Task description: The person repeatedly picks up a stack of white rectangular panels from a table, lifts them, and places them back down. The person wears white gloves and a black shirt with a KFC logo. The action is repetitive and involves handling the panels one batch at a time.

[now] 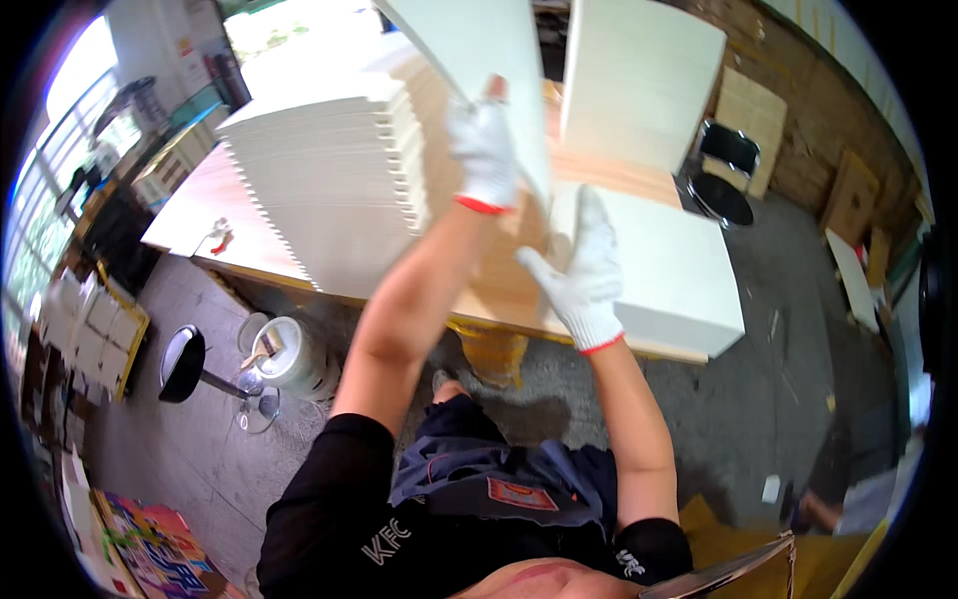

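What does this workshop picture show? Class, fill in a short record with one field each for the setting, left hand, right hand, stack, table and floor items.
Setting: workshop seen from above, with a worktable
Left hand: white glove, raised, gripping a pale flat panel by its edge
Right hand: white glove, fingers spread, over the table beside a white block of panels
Stack: tall pile of white panels, edges stepped
Floor items: white bucket, black stool, black chair

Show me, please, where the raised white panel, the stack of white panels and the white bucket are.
raised white panel [479, 40], head view, middle of its face.
stack of white panels [329, 180], head view, side of the stack.
white bucket [296, 354], head view, its side wall.
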A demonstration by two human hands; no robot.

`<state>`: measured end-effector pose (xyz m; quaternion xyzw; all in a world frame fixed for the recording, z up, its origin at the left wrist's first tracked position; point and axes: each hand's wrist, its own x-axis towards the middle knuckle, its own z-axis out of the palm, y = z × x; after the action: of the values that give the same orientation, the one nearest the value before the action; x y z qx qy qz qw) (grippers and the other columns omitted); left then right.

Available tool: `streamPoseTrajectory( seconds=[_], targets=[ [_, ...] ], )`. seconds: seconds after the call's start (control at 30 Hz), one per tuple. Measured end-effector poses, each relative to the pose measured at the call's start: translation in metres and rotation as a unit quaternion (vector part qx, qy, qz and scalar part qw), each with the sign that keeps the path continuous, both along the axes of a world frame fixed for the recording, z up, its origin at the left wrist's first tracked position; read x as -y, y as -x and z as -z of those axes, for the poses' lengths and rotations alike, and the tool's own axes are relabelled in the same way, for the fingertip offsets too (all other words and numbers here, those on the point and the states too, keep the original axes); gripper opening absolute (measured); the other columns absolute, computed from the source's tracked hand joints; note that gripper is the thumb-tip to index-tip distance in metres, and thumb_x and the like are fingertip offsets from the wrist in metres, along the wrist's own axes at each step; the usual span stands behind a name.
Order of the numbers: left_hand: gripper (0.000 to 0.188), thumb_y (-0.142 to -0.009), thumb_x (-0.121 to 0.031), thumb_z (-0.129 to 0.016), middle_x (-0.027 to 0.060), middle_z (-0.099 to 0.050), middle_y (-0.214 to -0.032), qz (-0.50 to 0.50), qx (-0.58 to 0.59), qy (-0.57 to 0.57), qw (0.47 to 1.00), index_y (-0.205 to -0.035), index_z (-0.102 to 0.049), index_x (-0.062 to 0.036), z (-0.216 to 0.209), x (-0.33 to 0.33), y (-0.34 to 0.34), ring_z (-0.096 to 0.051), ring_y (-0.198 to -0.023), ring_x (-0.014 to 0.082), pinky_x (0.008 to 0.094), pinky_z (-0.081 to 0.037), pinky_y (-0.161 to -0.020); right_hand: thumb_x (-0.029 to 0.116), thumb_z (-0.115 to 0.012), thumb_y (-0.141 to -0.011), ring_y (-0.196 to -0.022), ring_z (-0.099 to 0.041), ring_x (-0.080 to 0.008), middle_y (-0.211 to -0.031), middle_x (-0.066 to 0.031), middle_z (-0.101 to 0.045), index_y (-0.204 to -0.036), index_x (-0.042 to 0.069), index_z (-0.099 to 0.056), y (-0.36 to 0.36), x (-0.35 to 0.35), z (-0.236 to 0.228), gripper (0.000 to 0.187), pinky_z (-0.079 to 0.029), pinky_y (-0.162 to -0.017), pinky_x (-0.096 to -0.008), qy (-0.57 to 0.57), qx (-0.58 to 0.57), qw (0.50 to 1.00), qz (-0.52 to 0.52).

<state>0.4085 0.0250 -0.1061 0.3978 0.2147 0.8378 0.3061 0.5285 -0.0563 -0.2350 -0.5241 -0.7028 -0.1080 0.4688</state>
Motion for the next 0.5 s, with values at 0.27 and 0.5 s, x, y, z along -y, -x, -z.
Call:
streamPoseTrajectory(
  seconds=[0.27,0.5],
  targets=[
    [0.082,-0.087,-0.024,-0.077,0.0160,-0.051,-0.141,0.016,-0.248,-0.207,0.946,-0.153,-0.032,-0.0058,-0.012,0.062,-0.086,-0.052,-0.121,0.0213,0.0354,-0.046,-0.102,-0.001,-0.052,-0.096,-0.143,-0.041,-0.0262,-0.160,-0.0129,-0.035,-0.156,0.003,-0.030,-0.091,0.006,-0.023,0.064,-0.037,-0.113,-0.0327,-0.195,-0.162,0.940,-0.228],
    [0.083,-0.081,-0.033,-0.080,0.0216,-0.043,-0.151,-0.303,-0.564,-0.265,0.721,-0.151,-0.041,-0.0114,-0.077,0.086,0.056,-0.042,-0.140,0.0352,0.0428,-0.036,-0.116,0.007,-0.051,-0.101,-0.126,-0.051,-0.0202,-0.145,-0.0153,-0.048,-0.151,-0.007,-0.030,-0.093,0.094,-0.135,0.056,-0.040,-0.109,-0.0323,-0.118,-0.424,0.882,-0.168]
  ],
)
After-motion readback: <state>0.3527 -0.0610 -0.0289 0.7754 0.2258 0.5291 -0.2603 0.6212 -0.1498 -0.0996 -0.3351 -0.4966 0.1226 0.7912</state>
